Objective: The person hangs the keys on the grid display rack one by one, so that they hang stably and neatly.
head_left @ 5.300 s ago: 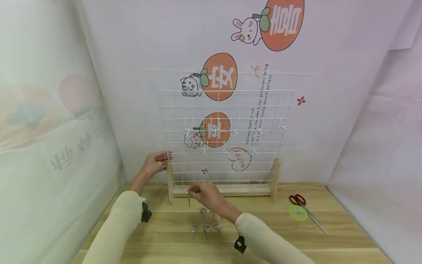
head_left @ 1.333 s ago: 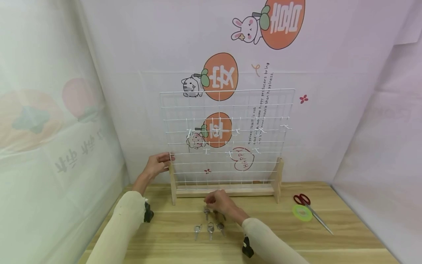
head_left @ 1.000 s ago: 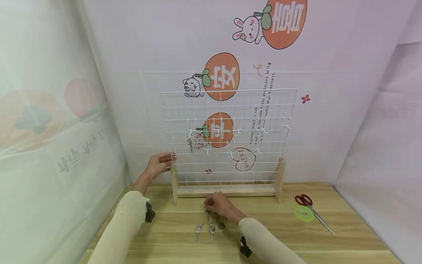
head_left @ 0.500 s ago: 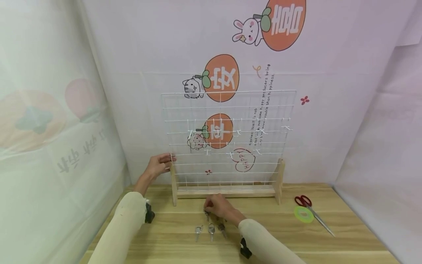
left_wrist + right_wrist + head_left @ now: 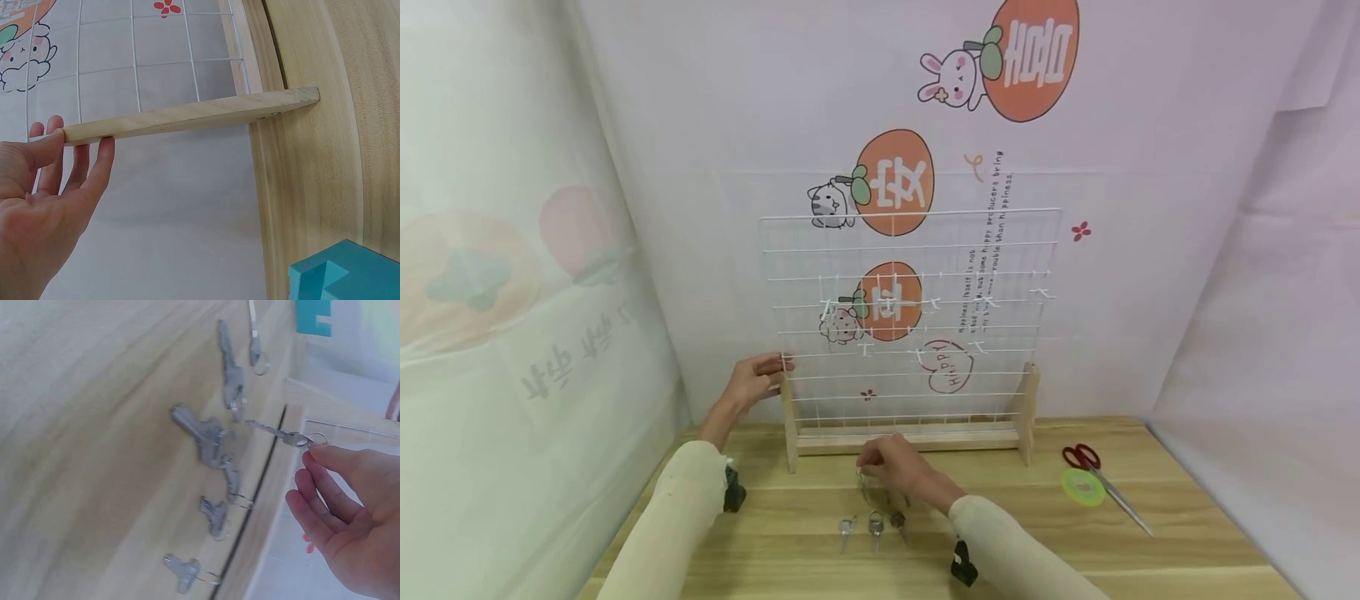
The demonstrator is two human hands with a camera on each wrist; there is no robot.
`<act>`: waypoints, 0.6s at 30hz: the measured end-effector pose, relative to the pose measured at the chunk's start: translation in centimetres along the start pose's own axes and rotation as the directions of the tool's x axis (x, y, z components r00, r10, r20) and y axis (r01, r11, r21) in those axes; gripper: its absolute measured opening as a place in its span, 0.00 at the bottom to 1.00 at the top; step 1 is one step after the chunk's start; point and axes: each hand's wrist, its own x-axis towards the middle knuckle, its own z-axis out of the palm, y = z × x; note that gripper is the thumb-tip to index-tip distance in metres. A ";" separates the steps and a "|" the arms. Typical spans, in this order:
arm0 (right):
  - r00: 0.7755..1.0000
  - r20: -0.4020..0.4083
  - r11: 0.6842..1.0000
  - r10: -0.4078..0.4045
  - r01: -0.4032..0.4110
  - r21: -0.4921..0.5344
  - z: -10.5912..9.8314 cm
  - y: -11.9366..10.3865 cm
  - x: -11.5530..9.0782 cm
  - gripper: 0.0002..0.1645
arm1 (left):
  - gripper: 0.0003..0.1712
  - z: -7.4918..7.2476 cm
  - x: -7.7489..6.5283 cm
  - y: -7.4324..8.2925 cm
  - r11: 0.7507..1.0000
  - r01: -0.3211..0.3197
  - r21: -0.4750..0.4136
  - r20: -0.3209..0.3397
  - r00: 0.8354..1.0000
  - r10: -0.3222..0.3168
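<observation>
My left hand [image 5: 752, 382] grips the upper end of the rack's left wooden post [image 5: 187, 117], thumb on one side and fingers on the other. My right hand [image 5: 898, 467] is low in front of the rack, over the keys. Its thumb and fingertip pinch the small ring of a silver key [image 5: 294, 439], whose blade points away from the hand. More silver keys with rings lie on the table, among them a front row with a left key [image 5: 846, 529], a middle key [image 5: 876, 525] and a right key [image 5: 898, 523]. The hand partly hides those behind.
The white wire grid [image 5: 910, 215] stands upright in its wooden base [image 5: 910, 442], with several white hooks such as one hook [image 5: 987, 302]. Red-handled scissors [image 5: 1116, 500] and a yellow-green tape roll [image 5: 1083, 487] lie at the right. Printed cloth walls surround the table.
My right hand has moved from the rack's lower left, where it held a key, to the keys on the table. A key appeared at the leftmost hook; another is now pinched and lifted slightly.
</observation>
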 end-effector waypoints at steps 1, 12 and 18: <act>1.000 -0.007 1.000 -0.014 0.014 -0.005 -0.3 -0.2 0.0 0.03 | 0.25 0.0 0.0 0.0 1.000 0.002 -0.001 -0.003 1.000 -0.002; 0.992 -0.051 0.992 -0.116 0.114 -0.046 -4.0 -3.0 0.3 0.04 | 0.25 -0.1 -0.1 -0.1 1.000 0.003 -0.003 -0.003 1.000 -0.003; 0.993 -0.057 0.995 -0.104 0.103 -0.018 -6.8 -5.4 0.2 0.05 | 0.25 -0.1 -0.2 0.0 1.000 -0.015 0.007 0.009 1.000 0.015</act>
